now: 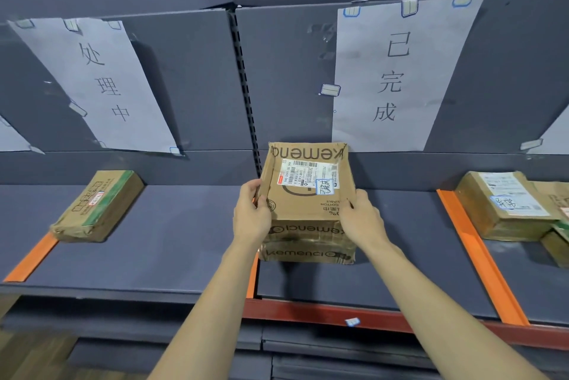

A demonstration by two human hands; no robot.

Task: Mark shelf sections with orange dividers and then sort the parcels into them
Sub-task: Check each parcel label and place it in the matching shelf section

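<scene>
Both hands are clamped on the kemenci box (308,195), left hand (251,216) on its left edge, right hand (361,219) on the right, fingers wrapped tight. It's sitting atop a second kemenci box (308,252), right of the middle orange divider (253,278), under the 已完成 sign (397,74). I'd square it up on the lower box, clear of the divider, label facing up

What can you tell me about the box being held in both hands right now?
The box is brown cardboard, creased and taped, printed with "kemenci" lettering upside down. A white shipping label with barcodes and a small blue-edged handwritten sticker sit on its top face. It is tilted toward the camera, over the dark shelf below the right paper sign. The left hand and right hand grip its sides.
</scene>
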